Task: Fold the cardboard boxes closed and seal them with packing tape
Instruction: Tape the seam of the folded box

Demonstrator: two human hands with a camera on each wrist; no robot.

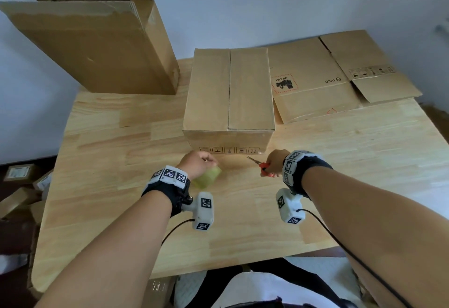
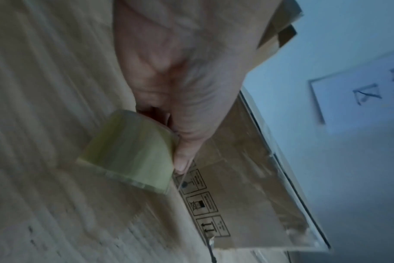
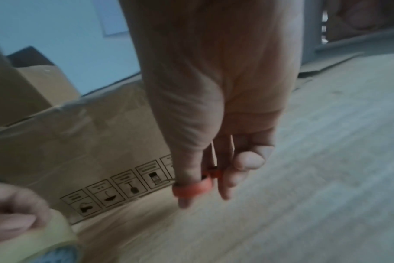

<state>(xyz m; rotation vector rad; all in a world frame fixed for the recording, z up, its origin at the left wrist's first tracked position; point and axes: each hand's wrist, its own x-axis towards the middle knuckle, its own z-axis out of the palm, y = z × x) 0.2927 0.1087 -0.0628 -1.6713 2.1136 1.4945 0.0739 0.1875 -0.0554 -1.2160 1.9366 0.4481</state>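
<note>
left hand (image 1: pixel 198 163) curled round a roll of clear packing tape (image 1: pixel 207 177), low over the wooden table (image 1: pixel 109 161), just in front of the closed cardboard box (image 1: pixel 229 93). left wrist view shows the thumb against the roll's side. right hand (image 1: pixel 275 161) grips orange-handled scissors (image 1: pixel 261 164), thumb through one loop, blades pointing left toward the box's near face; cannot tell whether the blades are apart.

box sits mid-table, top flaps folded shut and meeting along a centre seam. no tape visible along that seam from the head view; glare makes this uncertain. flattened cartons (image 1: pixel 340 76) lie to its right, a taller open box (image 1: pixel 92 45) stands back left.

handling, as judged: box looks light and stiff at the corners, but flaps will likely spring or sag at the seam, so press near the seam when taping. tape is thin, clingy, prone to folding onto itself; hold the roll by its sides or core and keep the free end taut. scissors best kept pointed away from the other hand.
</note>
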